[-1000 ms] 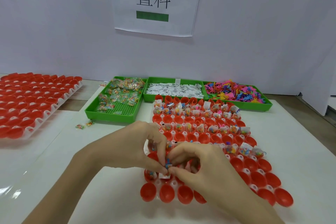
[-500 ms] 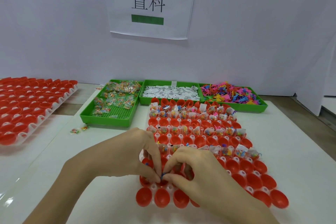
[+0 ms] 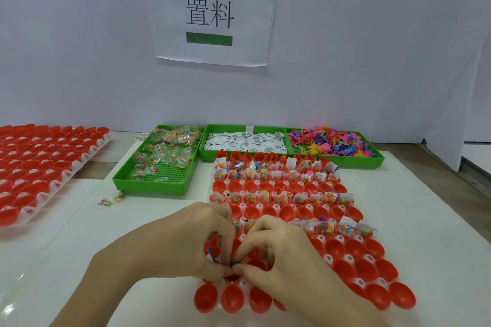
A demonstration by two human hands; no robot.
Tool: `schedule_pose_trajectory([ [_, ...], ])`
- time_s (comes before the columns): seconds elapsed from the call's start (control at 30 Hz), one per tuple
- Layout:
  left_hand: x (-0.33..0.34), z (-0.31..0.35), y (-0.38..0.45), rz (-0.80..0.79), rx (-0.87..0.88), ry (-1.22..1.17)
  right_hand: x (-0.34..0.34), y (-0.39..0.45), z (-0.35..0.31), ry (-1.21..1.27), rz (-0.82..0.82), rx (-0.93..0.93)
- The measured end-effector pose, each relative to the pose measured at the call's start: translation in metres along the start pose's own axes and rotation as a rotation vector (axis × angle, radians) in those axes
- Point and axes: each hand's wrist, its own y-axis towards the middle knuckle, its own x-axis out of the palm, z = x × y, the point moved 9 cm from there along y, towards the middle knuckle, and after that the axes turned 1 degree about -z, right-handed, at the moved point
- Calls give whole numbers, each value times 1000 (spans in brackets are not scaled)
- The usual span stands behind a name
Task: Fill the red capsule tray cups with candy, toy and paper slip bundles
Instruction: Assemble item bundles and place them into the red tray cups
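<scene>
Both hands over near-left corner of capsule tray [image 3: 356,271]: left hand [image 3: 170,244] and right hand [image 3: 281,255] fingertips pinch 1 small bundle [image 3: 231,264] above cup.

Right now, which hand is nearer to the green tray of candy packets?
Left. The left hand is over the capsule tray's near-left cups, on the side below the candy tray. The right hand touches it fingertip to fingertip, farther right.

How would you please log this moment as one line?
left hand: pinching bundle | right hand: pinching same bundle | place: over near cup of red tray | far rows filled, near rows empty
</scene>
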Motion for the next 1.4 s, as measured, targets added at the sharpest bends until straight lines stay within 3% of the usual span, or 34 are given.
schedule_pose_trajectory([
  [0.13, -4, -3, 6, 63, 34, 54, -10, 0, 3, 68, 12, -2],
  [0.27, -11, -6, 4, 64, 80, -57, -22, 0, 6, 100, 83, 7],
  [0.3, -18, -12, 5, 123, 85, -132, -26, 0, 7, 111, 107, 16],
  [0.37, -43, -36, 6, 394, 45, -227, -35, 0, 12, 131, 152, 31],
  [0.43, -63, -71, -2, 690, -136, 18, -43, 0, 16, 156, 191, 44],
  [0.47, -64, -87, -4, 734, -265, 209, -47, 0, 17, 164, 207, 47],
  [0.53, -50, -122, -3, 599, -466, 387, -52, -1, 19, 171, 228, 50],
  [0.6, -44, -143, -3, 522, -510, 400, -55, 0, 21, 177, 244, 55],
  [0.73, -57, -136, -3, 619, -338, 440, -59, 0, 27, 183, 272, 62],
  [0.87, -66, -123, -9, 698, -302, 331, -66, 2, 37, 197, 297, 80],
  [1.23, -83, -123, -27, 709, -175, 251, -88, 8, 61, 155, 412, 109],
  [1.4, -85, -123, -28, 710, -160, 275, -91, 38, 57, -8, 337, 127],
])
